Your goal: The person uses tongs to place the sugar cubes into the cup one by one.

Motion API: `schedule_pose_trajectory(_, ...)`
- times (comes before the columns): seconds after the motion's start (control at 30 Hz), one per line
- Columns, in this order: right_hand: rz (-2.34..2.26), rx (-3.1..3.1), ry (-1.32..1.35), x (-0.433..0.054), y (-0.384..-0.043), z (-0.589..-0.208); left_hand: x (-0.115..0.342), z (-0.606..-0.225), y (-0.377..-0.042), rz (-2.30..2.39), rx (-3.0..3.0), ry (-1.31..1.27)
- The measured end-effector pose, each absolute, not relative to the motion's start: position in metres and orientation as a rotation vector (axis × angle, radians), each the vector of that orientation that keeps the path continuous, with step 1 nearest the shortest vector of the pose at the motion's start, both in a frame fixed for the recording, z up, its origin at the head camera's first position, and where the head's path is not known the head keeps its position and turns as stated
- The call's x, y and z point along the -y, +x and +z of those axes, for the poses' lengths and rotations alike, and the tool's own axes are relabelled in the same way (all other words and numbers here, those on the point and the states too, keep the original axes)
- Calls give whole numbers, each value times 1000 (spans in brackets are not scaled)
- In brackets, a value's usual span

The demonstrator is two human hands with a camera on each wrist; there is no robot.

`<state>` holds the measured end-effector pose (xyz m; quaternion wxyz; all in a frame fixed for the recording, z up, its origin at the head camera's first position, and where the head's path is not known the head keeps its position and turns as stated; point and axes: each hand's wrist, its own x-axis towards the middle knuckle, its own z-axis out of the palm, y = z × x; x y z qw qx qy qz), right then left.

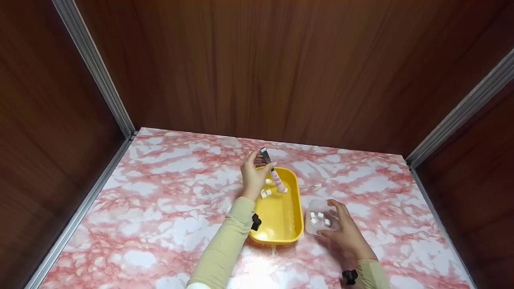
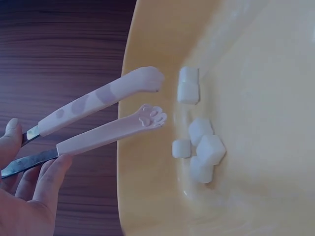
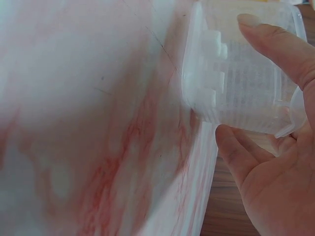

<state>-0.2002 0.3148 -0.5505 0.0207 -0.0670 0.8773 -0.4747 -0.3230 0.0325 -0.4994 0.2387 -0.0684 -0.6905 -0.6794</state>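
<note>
My left hand (image 1: 254,176) pinches the metal part of pink paw-tipped tongs (image 2: 108,93) between thumb and fingers. Parted and holding nothing, the two paw tips hang over one end of a yellow tray (image 1: 277,218). Several white cubes (image 2: 210,149) lie in that end of the tray, just beyond the tips in the left wrist view. To the tray's right, a clear plastic container (image 3: 251,93) stands on the table with several white cubes (image 1: 320,215) on its bottom. The right hand (image 1: 346,233) grips the container's side, thumb and fingers spread around it.
The pink-and-white marbled tabletop (image 1: 160,224) lies under everything. Brown wood-grain panels (image 1: 257,72) enclose the back and sides, with metal strips (image 1: 96,68) at the corners. A small white bit (image 1: 318,185) lies on the table behind the container.
</note>
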Motion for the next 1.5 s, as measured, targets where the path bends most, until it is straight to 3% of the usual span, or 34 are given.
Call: schedule_pose_trajectory(1.5,-1482,-2707,-203,-314,-201,-549,-46,-506,-321,-1726,2136,-320)
